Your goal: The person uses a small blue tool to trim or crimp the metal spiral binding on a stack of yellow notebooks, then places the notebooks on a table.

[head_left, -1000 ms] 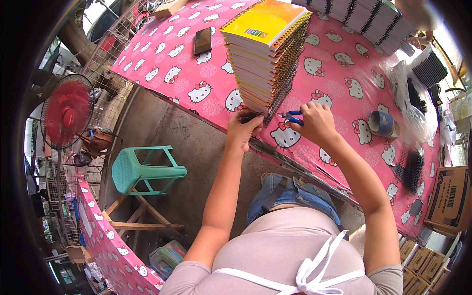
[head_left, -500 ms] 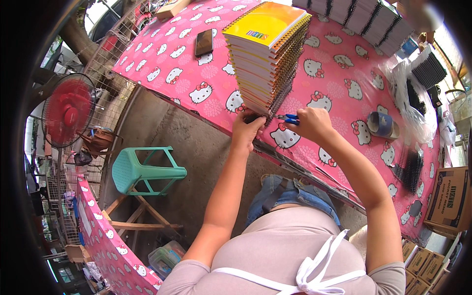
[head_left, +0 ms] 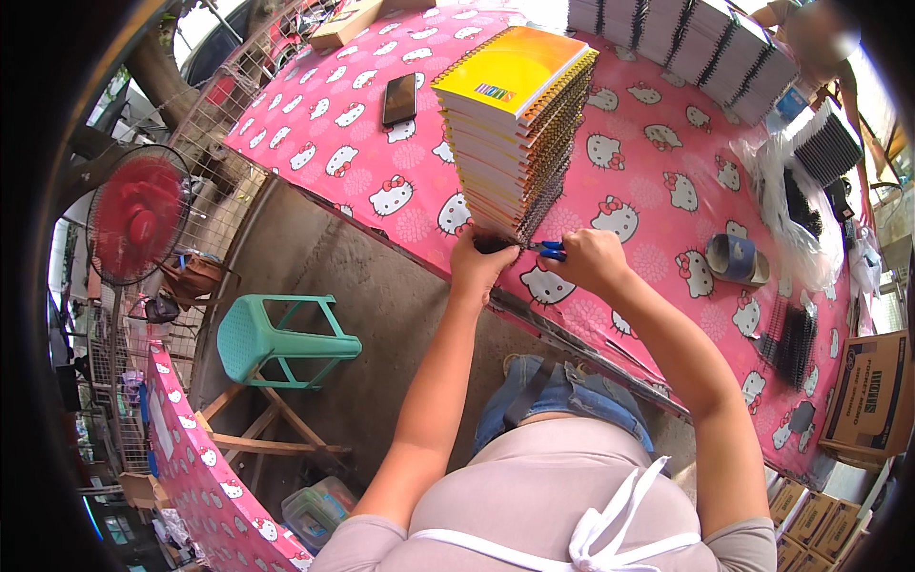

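Note:
A tall stack of spiral notebooks (head_left: 505, 143) with a yellow top cover stands near the table edge, its wire bindings along the right side. My left hand (head_left: 477, 264) is closed at the near bottom corner of the stack, thumb along the binding end of a notebook there. How far the fingers reach underneath is hidden. My right hand (head_left: 598, 259) grips small pliers (head_left: 552, 252) with blue handles. The plier tips meet the wire end next to my left thumb. Whether the jaws have closed on the wire is too small to see.
A dark phone (head_left: 399, 100) lies left of the stack on the pink patterned tablecloth (head_left: 562, 291). White bound stacks (head_left: 658, 43) line the back. Loose black coils (head_left: 789, 343), a blue-banded roll (head_left: 736, 259) and plastic bags lie right. A green stool (head_left: 276, 338) and red fan stand left.
Both hands and the stack sit slightly lower in the picture. My right hand and the pliers have come a little closer to my left thumb.

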Action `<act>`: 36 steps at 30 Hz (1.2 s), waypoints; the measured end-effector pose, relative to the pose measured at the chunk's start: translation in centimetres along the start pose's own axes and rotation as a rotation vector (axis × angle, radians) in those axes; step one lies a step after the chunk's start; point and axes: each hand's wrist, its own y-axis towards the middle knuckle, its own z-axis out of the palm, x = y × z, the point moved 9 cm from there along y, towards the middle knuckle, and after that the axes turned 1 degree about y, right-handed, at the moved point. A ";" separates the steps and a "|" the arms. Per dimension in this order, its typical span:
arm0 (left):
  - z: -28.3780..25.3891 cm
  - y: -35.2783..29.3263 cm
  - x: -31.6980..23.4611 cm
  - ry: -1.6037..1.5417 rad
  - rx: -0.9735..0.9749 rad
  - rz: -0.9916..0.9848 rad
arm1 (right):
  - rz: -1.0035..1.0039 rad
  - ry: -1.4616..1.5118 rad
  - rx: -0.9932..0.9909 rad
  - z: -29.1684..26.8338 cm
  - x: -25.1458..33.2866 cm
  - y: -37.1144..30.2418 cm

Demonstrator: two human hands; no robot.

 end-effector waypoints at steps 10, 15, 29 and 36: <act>-0.7 -0.5 0.6 0.059 -0.068 0.051 | -0.075 -0.071 -0.207 0.5 -0.4 -1.0; -0.2 0.6 1.8 0.142 0.018 0.135 | 0.019 0.044 -0.019 1.4 -0.5 -0.2; 1.0 -1.7 -2.5 0.536 -0.068 0.402 | -0.055 -0.104 -0.054 0.6 0.1 -0.5; 0.4 -0.9 -0.9 0.514 -0.105 0.419 | 0.097 -0.054 0.315 1.5 -0.6 -0.7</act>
